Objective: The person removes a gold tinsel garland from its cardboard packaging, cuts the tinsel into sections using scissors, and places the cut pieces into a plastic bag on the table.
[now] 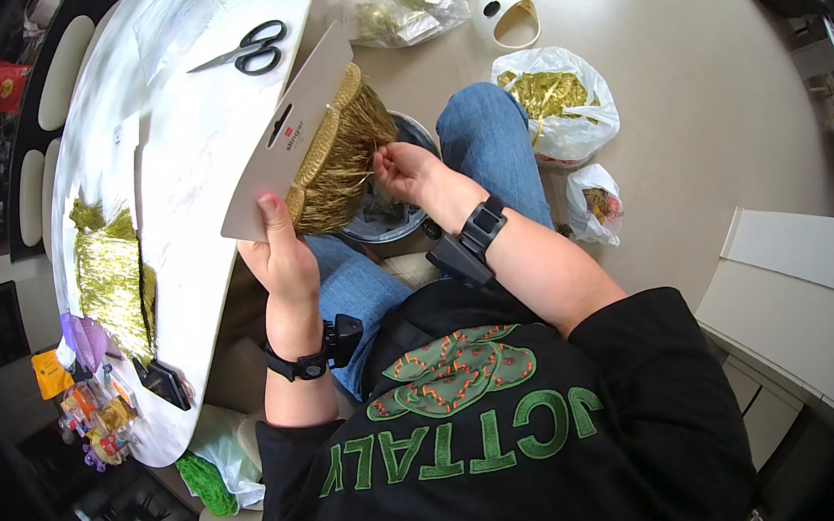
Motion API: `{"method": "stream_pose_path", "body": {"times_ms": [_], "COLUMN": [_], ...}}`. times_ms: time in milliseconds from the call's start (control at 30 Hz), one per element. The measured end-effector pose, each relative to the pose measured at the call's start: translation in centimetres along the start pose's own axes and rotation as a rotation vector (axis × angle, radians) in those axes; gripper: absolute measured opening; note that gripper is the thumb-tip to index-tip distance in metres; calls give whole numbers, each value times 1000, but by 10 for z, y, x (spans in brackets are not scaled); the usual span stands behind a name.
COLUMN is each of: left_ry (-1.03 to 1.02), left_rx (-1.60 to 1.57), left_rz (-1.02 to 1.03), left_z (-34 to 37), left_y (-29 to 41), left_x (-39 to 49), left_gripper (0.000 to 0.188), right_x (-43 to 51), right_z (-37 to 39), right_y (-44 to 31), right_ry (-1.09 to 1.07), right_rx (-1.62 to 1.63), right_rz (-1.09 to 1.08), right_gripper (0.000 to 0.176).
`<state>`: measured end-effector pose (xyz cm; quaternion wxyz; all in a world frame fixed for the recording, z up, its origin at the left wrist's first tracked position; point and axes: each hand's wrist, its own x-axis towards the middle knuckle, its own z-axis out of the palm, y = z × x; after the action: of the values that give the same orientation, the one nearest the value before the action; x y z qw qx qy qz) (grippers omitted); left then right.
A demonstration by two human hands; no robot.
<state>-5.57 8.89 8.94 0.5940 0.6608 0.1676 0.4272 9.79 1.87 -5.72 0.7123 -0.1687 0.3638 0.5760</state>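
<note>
My left hand (282,254) grips the lower end of a pale cardboard hanger card (266,151), thumb on its front face. Fastened along that card is a gold tinsel fringe garland (342,170) with a woven gold band, its strands hanging towards the right. At the strand tips my right hand (405,172) has its fingertips pinched together on the fringe. The card is tilted over the edge of the white table (187,228). Below the fringe, between my knees, stands a lined bin (392,225), partly hidden by the garland and my right hand.
Black-handled scissors (250,49) lie on the table beyond the card. Nearer on it are a shiny gold fringe bundle (110,280) and a phone (164,383). On the floor are a plastic bag of gold tinsel (555,96), a smaller bag (596,204) and a white bird-like container (508,22).
</note>
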Motion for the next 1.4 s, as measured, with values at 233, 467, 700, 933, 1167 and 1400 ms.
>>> {"method": "stream_pose_path", "body": {"times_ms": [233,467,700,933,1167,1400], "left_ry": [-31,-47,-33,112,208,276], "left_rx": [-8,42,178,-95,-144,-223], "left_rz": [38,8,48,-66,-75,-175], "left_z": [5,6,0,-12,-20,-46], "left_y": [1,-2,-3,12,21,33], "left_x": [-12,-9,-1,23,33,51], "left_gripper": [33,35,39,45,46,50], "right_x": [-16,-23,-19,-37,-31,-52], "right_z": [13,17,15,16,11,17], "right_y": [-7,12,12,18,8,-2], "right_ry": [-121,-45,-638,-92,-247,-517], "right_rx": [8,-181,-232,-693,-672,-544], "right_rz": [-193,-292,50,-289,-204,-232], "right_gripper": [9,33,31,16,20,11]}}
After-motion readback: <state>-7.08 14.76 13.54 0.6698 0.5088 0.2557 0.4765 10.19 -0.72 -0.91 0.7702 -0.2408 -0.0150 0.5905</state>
